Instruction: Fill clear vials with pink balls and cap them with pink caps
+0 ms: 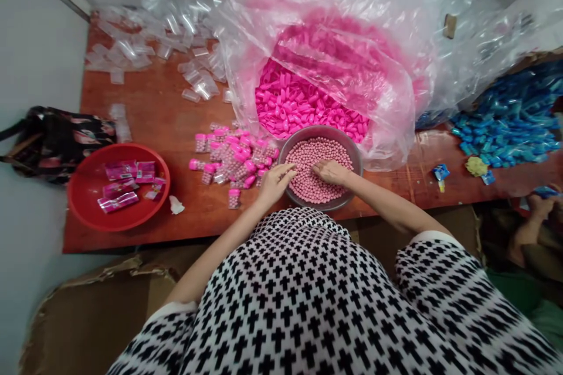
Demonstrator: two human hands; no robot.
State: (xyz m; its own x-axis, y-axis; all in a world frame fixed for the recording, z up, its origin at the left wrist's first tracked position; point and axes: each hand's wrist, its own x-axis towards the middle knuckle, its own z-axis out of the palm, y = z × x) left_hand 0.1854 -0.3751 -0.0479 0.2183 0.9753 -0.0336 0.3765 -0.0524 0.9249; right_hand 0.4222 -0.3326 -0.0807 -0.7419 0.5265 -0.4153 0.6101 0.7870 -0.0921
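Observation:
A grey bowl [357, 179] full of small round pink beads [314, 190] stands at the table's front edge, close to my body. My left hand [277, 181] is at the bowl's left rim, its fingers drawn together; whatever they hold, if anything, is too small to make out. Over the beads, my right hand [331, 173] has its fingers curled down into them, and the fingertips are partly hidden. Just left of the bowl lies a heap of small clear bottles with pink caps [240, 155], filled with pink beads.
Behind the bowl, a large clear plastic bag [391, 99] holds many pink caps [290, 102]. Empty clear bottles [132, 47] lie at the back left. A red basin [79, 187] holds pink packets. Blue pieces [505, 129] are piled at right, near another person's hand [539, 208].

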